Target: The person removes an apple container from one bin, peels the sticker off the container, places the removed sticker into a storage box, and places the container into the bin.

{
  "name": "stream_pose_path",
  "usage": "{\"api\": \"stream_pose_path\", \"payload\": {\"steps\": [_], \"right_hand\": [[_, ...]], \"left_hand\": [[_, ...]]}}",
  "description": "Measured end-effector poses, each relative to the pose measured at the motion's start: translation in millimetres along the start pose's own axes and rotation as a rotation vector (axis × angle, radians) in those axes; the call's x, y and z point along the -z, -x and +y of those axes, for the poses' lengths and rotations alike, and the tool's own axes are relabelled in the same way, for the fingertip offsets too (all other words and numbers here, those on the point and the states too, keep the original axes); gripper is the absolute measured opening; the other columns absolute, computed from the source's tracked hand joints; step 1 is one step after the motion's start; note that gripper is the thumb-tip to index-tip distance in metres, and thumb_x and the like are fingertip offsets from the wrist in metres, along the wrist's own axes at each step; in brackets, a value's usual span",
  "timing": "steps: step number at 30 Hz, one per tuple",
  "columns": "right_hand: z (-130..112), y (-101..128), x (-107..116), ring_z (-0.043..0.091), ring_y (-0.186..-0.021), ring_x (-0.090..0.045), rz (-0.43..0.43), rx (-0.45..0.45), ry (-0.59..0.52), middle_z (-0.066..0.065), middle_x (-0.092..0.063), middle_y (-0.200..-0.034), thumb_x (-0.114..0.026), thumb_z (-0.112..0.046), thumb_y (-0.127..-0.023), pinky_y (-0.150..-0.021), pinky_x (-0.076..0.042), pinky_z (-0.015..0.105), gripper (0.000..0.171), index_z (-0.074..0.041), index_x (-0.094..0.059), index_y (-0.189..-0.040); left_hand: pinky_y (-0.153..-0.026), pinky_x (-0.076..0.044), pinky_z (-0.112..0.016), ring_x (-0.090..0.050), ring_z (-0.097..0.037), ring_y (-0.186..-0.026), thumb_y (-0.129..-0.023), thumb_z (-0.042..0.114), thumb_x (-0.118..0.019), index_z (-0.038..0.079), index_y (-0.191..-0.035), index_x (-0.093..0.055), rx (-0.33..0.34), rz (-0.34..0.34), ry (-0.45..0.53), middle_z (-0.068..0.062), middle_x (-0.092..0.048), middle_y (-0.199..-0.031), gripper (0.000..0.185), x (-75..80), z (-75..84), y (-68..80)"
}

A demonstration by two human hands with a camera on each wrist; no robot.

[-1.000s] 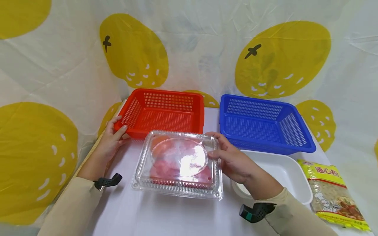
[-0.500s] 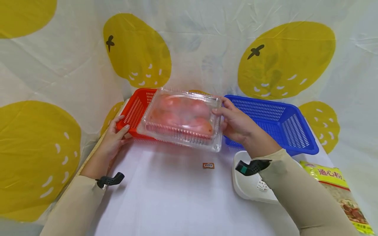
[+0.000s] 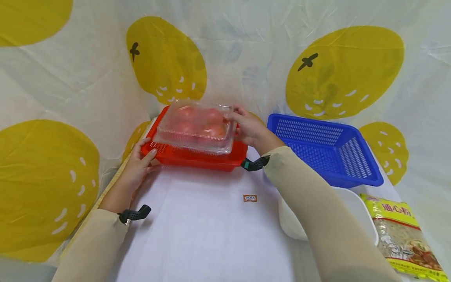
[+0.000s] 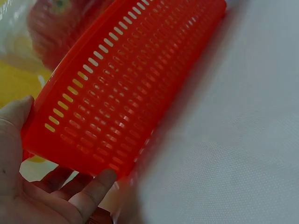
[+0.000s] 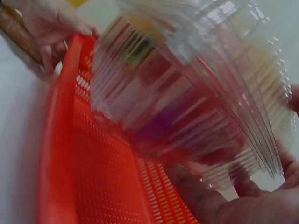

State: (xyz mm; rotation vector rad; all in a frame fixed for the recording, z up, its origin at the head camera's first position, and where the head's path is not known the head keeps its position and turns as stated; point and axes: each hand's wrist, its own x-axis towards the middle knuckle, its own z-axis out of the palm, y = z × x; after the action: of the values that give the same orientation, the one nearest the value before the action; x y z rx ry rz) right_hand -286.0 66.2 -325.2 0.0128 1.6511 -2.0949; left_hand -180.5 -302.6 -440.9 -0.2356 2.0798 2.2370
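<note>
A clear plastic clamshell box [image 3: 195, 127] with several tomatoes [image 3: 213, 130] inside is tilted over the red basket [image 3: 197, 161] in the head view. My right hand [image 3: 249, 128] grips the box's right edge, thumb on top. In the right wrist view the ribbed side of the box [image 5: 187, 93] is above the basket's perforated floor [image 5: 103, 172], with fingers beneath its edge. At the basket's near left corner, my left hand [image 3: 138, 162] holds on. The left wrist view shows the left thumb at the rim and fingers against the outer wall [image 4: 117, 93].
On the right stands a blue basket [image 3: 322, 160], with a white tub [image 3: 290, 225] in front, partly covered by the right sleeve. A yellow macaroni bag [image 3: 401, 239] lies at far right. A small orange packet [image 3: 250, 198] lies mid-table. A patterned cloth hangs behind.
My right hand has carried the tomato box away from me and leftward, from in front of the red basket to over it. This uncovered the small packet. The left hand keeps its hold.
</note>
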Motion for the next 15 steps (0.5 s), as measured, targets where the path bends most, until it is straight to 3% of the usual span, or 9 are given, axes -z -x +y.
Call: {"api": "stream_pose_path", "payload": {"steps": [9, 15], "right_hand": [[14.0, -50.8, -4.1, 0.033, -0.114, -0.056, -0.024, -0.007, 0.042, 0.006, -0.059, -0.127, -0.072, -0.023, -0.104, -0.092, -0.057, 0.053, 0.025, -0.024, -0.057, -0.123], [24.1, -69.6, -11.6, 0.033, -0.126, -0.054, -0.028, -0.059, 0.126, 0.007, -0.054, -0.139, -0.077, -0.025, -0.1, -0.101, -0.057, 0.056, 0.048, -0.027, -0.053, -0.142]], "left_hand": [[-0.115, -0.046, -0.052, -0.037, -0.034, -0.149, -0.11, 0.028, -0.062, 0.042, -0.166, -0.026, 0.028, 0.007, -0.025, -0.004, -0.015, -0.177, 0.068, -2.0, 1.2, -3.9], [-0.113, -0.048, -0.052, -0.037, -0.033, -0.15, -0.108, 0.034, -0.065, 0.045, -0.165, -0.025, 0.042, 0.036, -0.067, -0.003, -0.016, -0.176, 0.071, -0.3, -0.3, -2.2]]}}
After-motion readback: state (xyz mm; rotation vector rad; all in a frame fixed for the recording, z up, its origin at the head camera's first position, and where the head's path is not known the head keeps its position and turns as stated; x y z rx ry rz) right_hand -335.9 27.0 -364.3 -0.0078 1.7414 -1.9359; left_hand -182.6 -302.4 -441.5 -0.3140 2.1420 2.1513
